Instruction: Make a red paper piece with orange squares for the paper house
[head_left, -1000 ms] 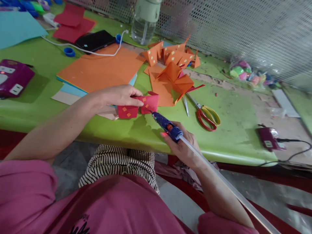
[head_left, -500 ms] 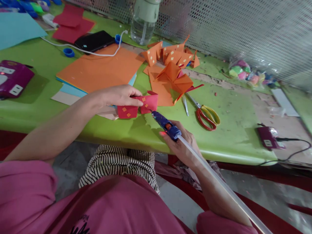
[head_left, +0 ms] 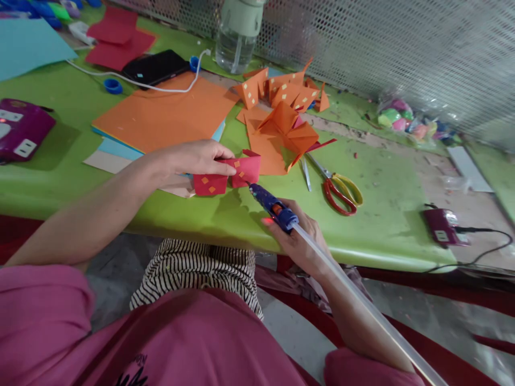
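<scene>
My left hand (head_left: 203, 157) is closed on a folded red paper piece (head_left: 250, 167) dotted with small orange diamonds; part of the paper lies behind the fingers. In my right hand (head_left: 300, 230) is a dark blue glue gun (head_left: 267, 201), with a long clear glue stick (head_left: 341, 279) running out of its back along my forearm. The gun's nozzle points at the lower edge of the red paper, touching or very close to it. A small red light glows by my right thumb. Orange folded paper (head_left: 281, 131) stands just beyond the red piece.
Red-and-yellow-handled scissors (head_left: 340, 193) and tweezers (head_left: 306, 174) lie right of the paper. Orange sheets (head_left: 164, 115), a black phone (head_left: 156, 68) and a white cable are at the back left. A water bottle (head_left: 237, 40) stands by the mesh panel. Purple power boxes (head_left: 26, 128) sit at both sides.
Both hands and the red paper stay almost in place. The glue gun's nozzle has shifted very slightly left along the paper's lower edge.
</scene>
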`<state>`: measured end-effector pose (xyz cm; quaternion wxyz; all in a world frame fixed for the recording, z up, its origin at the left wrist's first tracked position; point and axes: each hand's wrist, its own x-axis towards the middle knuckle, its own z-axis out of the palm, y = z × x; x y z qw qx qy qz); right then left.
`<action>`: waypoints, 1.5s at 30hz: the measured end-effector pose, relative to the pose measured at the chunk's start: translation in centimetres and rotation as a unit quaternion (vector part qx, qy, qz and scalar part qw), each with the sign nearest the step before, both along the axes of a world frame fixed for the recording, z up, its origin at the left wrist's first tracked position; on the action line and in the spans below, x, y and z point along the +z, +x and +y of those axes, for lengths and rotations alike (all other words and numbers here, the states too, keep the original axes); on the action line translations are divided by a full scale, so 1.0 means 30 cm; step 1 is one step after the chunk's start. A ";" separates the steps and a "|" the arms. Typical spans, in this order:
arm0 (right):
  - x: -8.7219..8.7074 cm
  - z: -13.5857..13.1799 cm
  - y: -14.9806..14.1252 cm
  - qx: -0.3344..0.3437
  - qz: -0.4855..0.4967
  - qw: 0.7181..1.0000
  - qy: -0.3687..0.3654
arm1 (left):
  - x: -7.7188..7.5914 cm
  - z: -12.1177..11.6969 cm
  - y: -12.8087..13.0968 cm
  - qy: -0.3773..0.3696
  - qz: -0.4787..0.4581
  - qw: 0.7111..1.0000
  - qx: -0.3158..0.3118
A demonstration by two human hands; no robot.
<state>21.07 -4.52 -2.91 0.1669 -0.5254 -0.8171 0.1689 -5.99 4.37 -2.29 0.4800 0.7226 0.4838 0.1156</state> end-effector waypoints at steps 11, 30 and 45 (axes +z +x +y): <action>0.002 -0.001 -0.011 -0.005 0.008 1.000 -0.008 | 0.001 0.003 0.000 -0.001 0.010 1.000 -0.005; -0.005 0.000 -0.016 -0.014 0.012 1.000 -0.021 | 0.008 -0.003 0.003 0.011 0.024 1.000 -0.007; 0.026 0.217 0.362 -0.125 -0.203 0.958 0.161 | 0.065 -0.024 0.017 -0.011 0.031 0.999 0.000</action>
